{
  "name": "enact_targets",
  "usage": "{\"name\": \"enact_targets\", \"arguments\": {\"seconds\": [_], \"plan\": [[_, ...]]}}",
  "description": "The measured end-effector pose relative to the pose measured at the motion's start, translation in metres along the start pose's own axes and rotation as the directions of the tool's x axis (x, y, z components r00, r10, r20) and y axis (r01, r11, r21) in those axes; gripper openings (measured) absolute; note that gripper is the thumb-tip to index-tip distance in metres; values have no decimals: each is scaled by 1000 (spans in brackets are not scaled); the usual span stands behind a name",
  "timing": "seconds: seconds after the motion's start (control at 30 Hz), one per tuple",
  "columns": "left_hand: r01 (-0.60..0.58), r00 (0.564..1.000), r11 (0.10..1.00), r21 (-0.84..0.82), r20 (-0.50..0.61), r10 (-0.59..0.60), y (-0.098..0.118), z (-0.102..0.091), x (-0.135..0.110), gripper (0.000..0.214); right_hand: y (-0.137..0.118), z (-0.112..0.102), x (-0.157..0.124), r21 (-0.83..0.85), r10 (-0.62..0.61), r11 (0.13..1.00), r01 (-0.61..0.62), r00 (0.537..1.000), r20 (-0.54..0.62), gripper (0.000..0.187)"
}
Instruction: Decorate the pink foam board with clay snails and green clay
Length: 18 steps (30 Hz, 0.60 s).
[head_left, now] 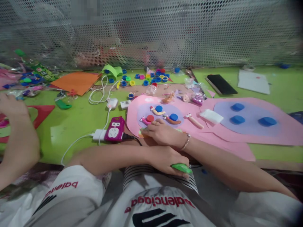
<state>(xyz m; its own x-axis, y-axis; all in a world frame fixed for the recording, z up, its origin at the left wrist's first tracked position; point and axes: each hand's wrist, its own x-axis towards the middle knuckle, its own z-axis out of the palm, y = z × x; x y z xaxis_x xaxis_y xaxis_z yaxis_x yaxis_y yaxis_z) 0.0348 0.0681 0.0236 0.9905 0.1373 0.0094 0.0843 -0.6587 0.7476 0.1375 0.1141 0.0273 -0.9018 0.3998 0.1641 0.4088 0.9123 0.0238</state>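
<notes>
My left hand point(168, 159) is closed around a soft bright green lump point(181, 167), which looks like modelling clay, near the table's front edge. Just above it, my right hand point(163, 132), with a bracelet at the wrist, rests on a pink paper cutout point(132, 116). Its fingers are bent together, fingertips down at a small green and orange patch at the lower rim; what they pinch is hidden. Beyond the fingers, a lilac oval carries small clay snails: one with a red cap point(150, 118), two with blue caps point(174, 117). A pale clay piece with eyes point(195, 121) lies to the right.
A second pink cutout point(284, 113) bears three blue caps. A purple socket block point(115, 129) with white cables sits left of my hands. Behind are loose bottle caps point(156, 75), orange paper point(75, 82), a phone point(222, 84) and a mesh wall. Another person's arm point(20, 135) reaches in at left.
</notes>
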Motion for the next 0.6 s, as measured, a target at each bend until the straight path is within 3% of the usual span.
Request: {"name": "enact_targets", "arguments": {"seconds": [0.2,0.37,0.6], "plan": [[-46,994,997,62,-94,52,-1,2,-1,35,8,-13,-5,21,104,995,-102,984,-141,42],[-99,984,990,98,-141,112,-3,6,0,38,3,-3,-6,-39,75,996,-77,995,-61,48],[-85,993,993,79,-77,91,-5,6,-1,36,-2,0,0,-54,99,994,-98,995,14,43]]}}
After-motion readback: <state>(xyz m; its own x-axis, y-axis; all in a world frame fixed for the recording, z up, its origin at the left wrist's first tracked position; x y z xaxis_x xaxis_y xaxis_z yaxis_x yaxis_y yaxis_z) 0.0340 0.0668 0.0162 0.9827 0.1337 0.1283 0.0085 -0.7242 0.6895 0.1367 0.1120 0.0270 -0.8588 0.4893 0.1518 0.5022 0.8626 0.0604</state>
